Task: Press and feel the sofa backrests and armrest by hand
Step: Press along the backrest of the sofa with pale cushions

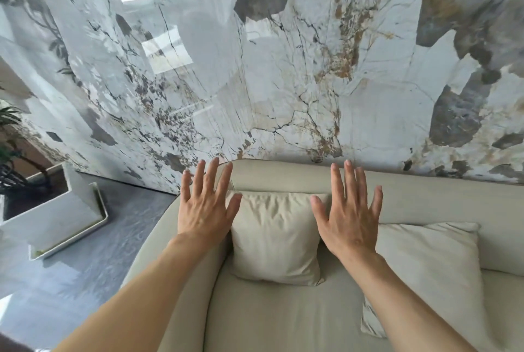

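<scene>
A living room or furniture showroom (which one cannot be told): a beige upholstered sofa (283, 309) with matching cushions (276, 238) stands against a glossy marble-slab wall (283, 68). A white planter (56, 215) sits on the polished grey floor (71, 280).

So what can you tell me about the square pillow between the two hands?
The square pillow is cream, soft-looking fabric with gentle wrinkles. It stands upright on the sofa seat, leaning back against the backrest, near the curved corner. The left hand and right hand are spread open at its top corners, overlapping its edges.
</scene>
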Tool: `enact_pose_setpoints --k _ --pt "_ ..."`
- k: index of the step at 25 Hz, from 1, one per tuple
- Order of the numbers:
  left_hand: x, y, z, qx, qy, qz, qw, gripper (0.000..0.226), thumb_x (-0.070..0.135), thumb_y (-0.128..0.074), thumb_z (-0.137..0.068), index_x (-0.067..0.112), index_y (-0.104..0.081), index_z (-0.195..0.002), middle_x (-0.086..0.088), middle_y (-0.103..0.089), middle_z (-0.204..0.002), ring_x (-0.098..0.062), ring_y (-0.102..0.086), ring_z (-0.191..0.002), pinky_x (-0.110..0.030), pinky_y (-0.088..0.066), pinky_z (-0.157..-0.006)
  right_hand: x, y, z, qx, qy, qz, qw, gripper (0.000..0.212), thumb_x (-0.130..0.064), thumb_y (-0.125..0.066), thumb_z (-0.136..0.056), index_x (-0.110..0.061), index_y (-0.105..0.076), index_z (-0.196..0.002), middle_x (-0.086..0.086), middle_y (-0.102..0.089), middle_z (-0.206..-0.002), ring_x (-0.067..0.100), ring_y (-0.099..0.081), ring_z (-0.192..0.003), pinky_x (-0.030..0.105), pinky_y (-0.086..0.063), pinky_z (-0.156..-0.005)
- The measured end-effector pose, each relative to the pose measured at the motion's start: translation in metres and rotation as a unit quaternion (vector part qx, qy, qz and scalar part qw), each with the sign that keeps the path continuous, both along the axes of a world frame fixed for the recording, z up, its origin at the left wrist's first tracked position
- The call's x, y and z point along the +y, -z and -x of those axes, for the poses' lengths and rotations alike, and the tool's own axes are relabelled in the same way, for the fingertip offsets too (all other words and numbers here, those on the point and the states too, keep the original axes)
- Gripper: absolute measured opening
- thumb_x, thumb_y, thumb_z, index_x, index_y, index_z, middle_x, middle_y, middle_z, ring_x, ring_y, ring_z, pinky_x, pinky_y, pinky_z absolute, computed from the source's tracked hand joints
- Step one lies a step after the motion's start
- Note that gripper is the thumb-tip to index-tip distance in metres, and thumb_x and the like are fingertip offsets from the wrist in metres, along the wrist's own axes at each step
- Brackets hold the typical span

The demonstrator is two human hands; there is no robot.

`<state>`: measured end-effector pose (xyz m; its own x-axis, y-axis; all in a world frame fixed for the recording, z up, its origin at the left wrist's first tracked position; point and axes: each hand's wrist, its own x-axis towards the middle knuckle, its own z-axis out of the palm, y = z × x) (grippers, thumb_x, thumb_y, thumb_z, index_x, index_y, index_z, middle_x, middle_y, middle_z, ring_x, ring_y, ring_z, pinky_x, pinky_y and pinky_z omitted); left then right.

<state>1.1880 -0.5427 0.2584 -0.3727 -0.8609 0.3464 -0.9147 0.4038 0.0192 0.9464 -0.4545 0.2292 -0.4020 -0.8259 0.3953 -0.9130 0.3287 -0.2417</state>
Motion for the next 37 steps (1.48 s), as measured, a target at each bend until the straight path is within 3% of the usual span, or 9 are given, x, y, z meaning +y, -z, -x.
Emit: enact_pose_setpoints --k 3,6,12,19,22,27,37 --pt "-0.032 0.016 -0.002 -0.013 0.002 -0.010 1.000 0.064 0.053 -0.029 -0.097 0.025 -0.017 -0.152 -0.005 -0.016 -0.161 -0.027 -0.003 -0.149 -0.050 0.006 -0.119 -0.025 0.013 -0.001 -0.003 0.008 -0.007 1.000 0.073 -0.061 -0.020 -0.091 -0.021 -0.022 -0.151 0.006 -0.019 -0.161 0.027 -0.017 -0.147 0.058 -0.009 -0.115" --pt "-0.082 0.045 -0.004 -0.020 0.027 -0.011 0.999 0.066 0.053 -0.027 -0.092 0.021 -0.028 -0.150 -0.009 -0.027 -0.157 -0.030 -0.016 -0.147 -0.053 -0.004 -0.118 -0.062 0.037 -0.010 0.004 0.015 -0.028 1.000 0.073 -0.062 -0.019 -0.090 -0.022 -0.023 -0.151 0.006 -0.018 -0.161 0.027 -0.017 -0.147 0.058 -0.008 -0.115" --pt "-0.185 0.168 0.008 -0.034 0.107 -0.072 0.991 0.065 0.053 -0.027 -0.092 0.020 -0.033 -0.148 -0.010 -0.035 -0.154 -0.032 -0.025 -0.144 -0.057 -0.016 -0.116 -0.154 0.132 -0.028 0.008 0.047 -0.065 0.997 0.072 -0.061 -0.026 -0.089 -0.023 -0.027 -0.150 0.005 -0.021 -0.160 0.026 -0.018 -0.147 0.056 -0.007 -0.116" --pt "-0.269 0.300 0.060 -0.038 0.107 -0.095 0.989 0.071 0.062 -0.006 -0.089 0.030 -0.006 -0.152 -0.003 -0.008 -0.162 -0.026 0.001 -0.149 -0.050 0.008 -0.118 -0.229 0.265 0.006 0.032 0.060 -0.131 0.989 0.071 -0.062 -0.025 -0.089 -0.028 -0.021 -0.151 0.001 -0.017 -0.162 0.022 -0.013 -0.148 0.050 0.002 -0.116" --pt "-0.289 0.336 0.071 -0.029 0.106 -0.091 0.990 0.070 0.061 -0.014 -0.091 0.030 -0.005 -0.153 -0.002 -0.006 -0.163 -0.025 0.001 -0.149 -0.052 0.005 -0.118 -0.254 0.305 0.019 0.042 0.065 -0.148 0.986 0.073 -0.063 -0.019 -0.090 -0.027 -0.015 -0.153 -0.001 -0.010 -0.162 0.020 -0.007 -0.149 0.051 0.000 -0.118" --pt "-0.296 0.366 0.078 -0.006 0.101 -0.047 0.994 0.072 0.059 -0.028 -0.090 0.028 -0.012 -0.153 -0.002 -0.013 -0.162 -0.027 -0.005 -0.148 -0.056 -0.001 -0.117 -0.268 0.336 0.023 0.065 0.060 -0.127 0.988 0.074 -0.059 -0.024 -0.092 -0.021 -0.014 -0.154 0.005 -0.012 -0.162 0.025 -0.009 -0.149 0.053 -0.009 -0.118" --pt "-0.332 0.371 0.100 -0.023 0.107 -0.022 0.994 0.074 0.058 -0.031 -0.088 0.027 -0.014 -0.153 -0.004 -0.016 -0.161 -0.030 -0.010 -0.147 -0.056 -0.001 -0.117 -0.299 0.348 0.042 0.063 0.073 -0.109 0.989 0.075 -0.057 -0.028 -0.091 -0.018 -0.015 -0.153 0.009 -0.013 -0.162 0.028 -0.007 -0.149 0.056 -0.015 -0.117"
